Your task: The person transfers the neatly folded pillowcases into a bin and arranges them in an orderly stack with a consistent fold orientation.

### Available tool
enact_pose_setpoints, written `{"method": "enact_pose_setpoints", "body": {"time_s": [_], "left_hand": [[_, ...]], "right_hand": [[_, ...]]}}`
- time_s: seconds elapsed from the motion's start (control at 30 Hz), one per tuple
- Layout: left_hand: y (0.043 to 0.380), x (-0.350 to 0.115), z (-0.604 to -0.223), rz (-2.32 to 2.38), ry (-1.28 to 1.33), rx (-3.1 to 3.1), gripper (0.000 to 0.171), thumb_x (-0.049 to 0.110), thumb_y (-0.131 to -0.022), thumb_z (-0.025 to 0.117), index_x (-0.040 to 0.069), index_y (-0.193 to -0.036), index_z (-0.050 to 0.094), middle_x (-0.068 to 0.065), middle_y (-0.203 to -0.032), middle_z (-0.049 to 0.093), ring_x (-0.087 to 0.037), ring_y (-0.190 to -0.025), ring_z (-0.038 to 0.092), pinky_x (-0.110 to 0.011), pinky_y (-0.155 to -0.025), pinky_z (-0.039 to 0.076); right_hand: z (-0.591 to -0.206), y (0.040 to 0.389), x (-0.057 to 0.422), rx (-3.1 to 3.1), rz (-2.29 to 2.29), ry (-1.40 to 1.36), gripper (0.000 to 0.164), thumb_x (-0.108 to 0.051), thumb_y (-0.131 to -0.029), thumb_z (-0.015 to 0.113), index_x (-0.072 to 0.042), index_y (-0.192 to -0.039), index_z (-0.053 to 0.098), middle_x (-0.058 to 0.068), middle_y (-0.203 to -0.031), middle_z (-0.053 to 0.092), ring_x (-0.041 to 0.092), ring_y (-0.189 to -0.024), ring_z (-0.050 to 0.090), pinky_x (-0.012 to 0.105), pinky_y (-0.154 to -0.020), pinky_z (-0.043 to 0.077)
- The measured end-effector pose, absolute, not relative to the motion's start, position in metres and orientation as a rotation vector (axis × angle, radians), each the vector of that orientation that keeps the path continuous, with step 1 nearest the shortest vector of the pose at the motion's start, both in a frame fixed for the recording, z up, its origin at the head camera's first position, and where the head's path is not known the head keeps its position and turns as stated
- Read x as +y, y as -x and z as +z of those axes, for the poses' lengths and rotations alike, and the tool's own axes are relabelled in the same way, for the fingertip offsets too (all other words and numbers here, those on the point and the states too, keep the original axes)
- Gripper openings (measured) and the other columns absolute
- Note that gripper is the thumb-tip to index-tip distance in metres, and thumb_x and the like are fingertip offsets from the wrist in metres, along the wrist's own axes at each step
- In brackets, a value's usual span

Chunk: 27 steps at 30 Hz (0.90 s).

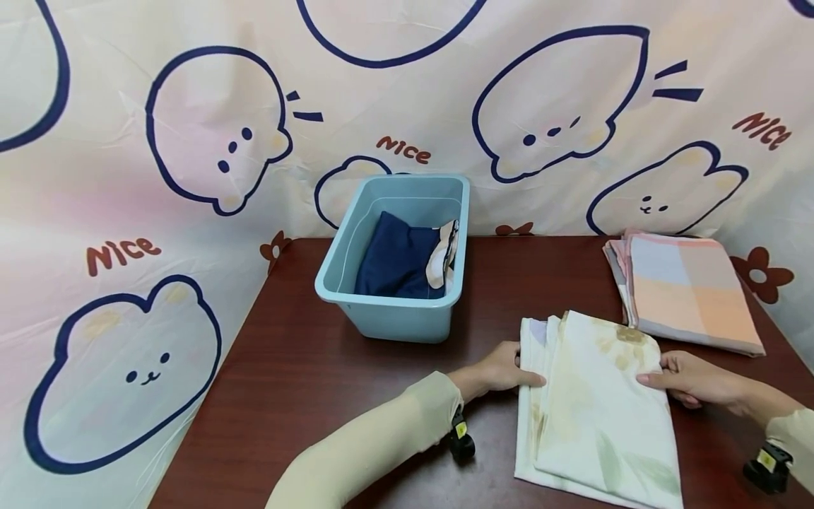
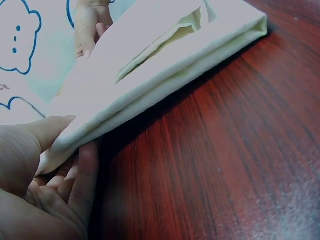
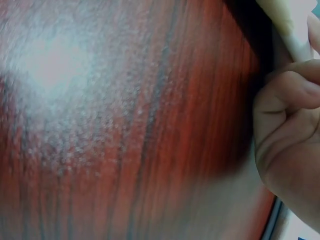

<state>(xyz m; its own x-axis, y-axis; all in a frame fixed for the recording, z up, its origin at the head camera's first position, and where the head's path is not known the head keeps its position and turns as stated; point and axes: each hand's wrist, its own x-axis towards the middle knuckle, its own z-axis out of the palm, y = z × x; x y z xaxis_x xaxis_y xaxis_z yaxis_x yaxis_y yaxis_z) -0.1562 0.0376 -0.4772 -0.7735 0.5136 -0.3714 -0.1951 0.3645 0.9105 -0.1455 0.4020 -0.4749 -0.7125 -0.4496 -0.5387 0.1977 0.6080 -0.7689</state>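
A folded white cloth (image 1: 604,417) with pale yellow and green leaf prints lies at the front right of the table in the head view. My left hand (image 1: 502,369) pinches its left edge, thumb on top and fingers underneath, as the left wrist view shows of the layered cloth (image 2: 150,85). At the opposite edge my right hand (image 1: 699,382) grips the cloth between thumb and curled fingers. In the right wrist view, the right hand (image 3: 292,120) appears at the right border with only a corner of the cloth (image 3: 287,22) visible.
A light blue plastic bin (image 1: 394,314) stands at the back middle, holding a dark blue folded cloth (image 1: 397,258) and a beige-and-black piece (image 1: 441,258). Another folded cloth (image 1: 693,290), checked in pink, orange and grey, lies at the back right. A printed curtain (image 1: 381,106) hangs behind the dark red-brown table (image 1: 286,367).
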Motion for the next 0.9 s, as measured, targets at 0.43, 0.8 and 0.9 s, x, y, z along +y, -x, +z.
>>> {"method": "enact_pose_setpoints", "body": {"time_s": [0.43,0.8,0.9], "left_hand": [[0.154,0.037,-0.472,1.462,-0.311,1.977,0.027,0.004,-0.088,0.076,0.008,-0.112,0.066,-0.006,-0.088,0.073,-0.014,-0.067,0.067,-0.028,-0.053,0.054],[0.152,0.035,-0.462,1.487,-0.325,1.969,0.025,0.004,-0.088,0.075,0.009,-0.110,0.064,-0.005,-0.086,0.072,-0.013,-0.065,0.066,-0.031,-0.054,0.056],[0.152,0.034,-0.459,1.502,-0.329,1.963,0.026,0.003,-0.088,0.074,0.009,-0.111,0.064,-0.006,-0.087,0.072,-0.013,-0.066,0.067,-0.031,-0.055,0.056]], "right_hand": [[-0.461,0.145,0.393,2.120,-1.154,0.217,0.028,-0.025,-0.106,0.051,0.001,-0.100,0.058,-0.010,-0.051,0.039,0.004,-0.046,0.042,0.036,-0.050,0.039],[-0.445,0.146,0.385,2.154,-1.127,0.185,0.031,-0.028,-0.106,0.052,-0.009,-0.082,0.049,-0.009,-0.054,0.039,0.005,-0.050,0.038,0.036,-0.052,0.033],[-0.442,0.146,0.383,2.165,-1.117,0.172,0.032,-0.029,-0.106,0.052,-0.009,-0.081,0.047,-0.009,-0.055,0.039,0.006,-0.051,0.038,0.036,-0.053,0.032]]}}
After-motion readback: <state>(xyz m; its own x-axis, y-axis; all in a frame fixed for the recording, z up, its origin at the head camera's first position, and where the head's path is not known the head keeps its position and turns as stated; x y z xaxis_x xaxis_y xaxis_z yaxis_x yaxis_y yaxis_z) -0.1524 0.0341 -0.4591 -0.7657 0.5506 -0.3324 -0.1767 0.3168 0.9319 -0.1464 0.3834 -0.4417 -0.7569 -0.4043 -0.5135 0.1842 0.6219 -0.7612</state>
